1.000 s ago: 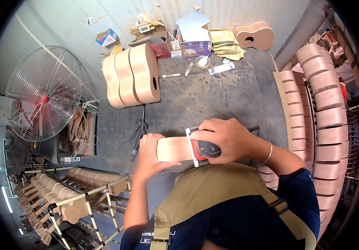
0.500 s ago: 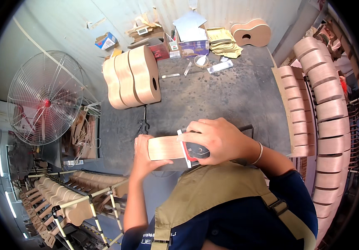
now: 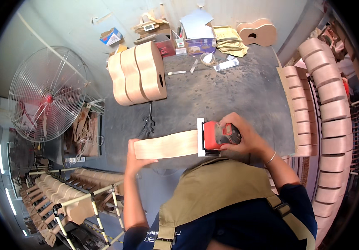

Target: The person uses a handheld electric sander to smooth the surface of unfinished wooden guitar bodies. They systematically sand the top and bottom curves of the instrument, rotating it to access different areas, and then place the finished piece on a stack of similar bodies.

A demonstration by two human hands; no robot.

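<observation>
Wood strip (image 3: 167, 144), thin, light and likely bendy, lies over the bench's (image 3: 229, 96) near edge; best held at its ends. Left hand (image 3: 137, 157) clasps its left end; right hand (image 3: 240, 137) grips the red sander (image 3: 215, 136), now further right than before.

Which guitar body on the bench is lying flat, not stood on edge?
The small guitar body at the bench's far right corner. It lies face up, soundhole showing on top; the three guitar bodies at far left stand on edge, side by side.
</observation>
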